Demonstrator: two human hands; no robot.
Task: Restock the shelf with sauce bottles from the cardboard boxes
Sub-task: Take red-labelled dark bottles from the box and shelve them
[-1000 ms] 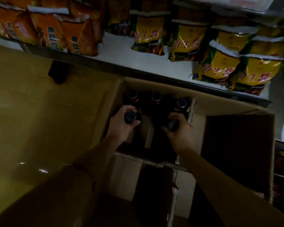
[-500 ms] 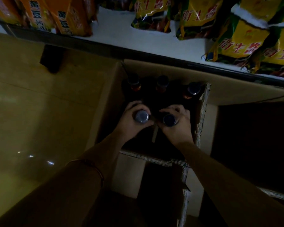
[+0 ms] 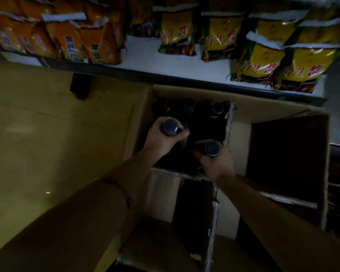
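Two dark sauce bottles are being held by their necks, one in each hand, over an open cardboard box (image 3: pixel 243 112) at the centre of the frame. The left hand (image 3: pixel 163 138) wraps its grip around the left bottle (image 3: pixel 170 127) just under the round cap. The right hand (image 3: pixel 216 163) clasps the right bottle (image 3: pixel 212 149) the same way, slightly lower in the frame. Three more bottles (image 3: pixel 217 109) stand in a row at the box's far wall, caps up.

The bottles look like glass, so probably heavy, rigid, smooth and breakable; a firm hold below the cap lip seems safest. Both forearms reach in from the bottom corners, wrists bent downward. Along the top of the frame, a white shelf (image 3: pixel 145 55) carries orange and yellow pouches (image 3: pixel 259 61).
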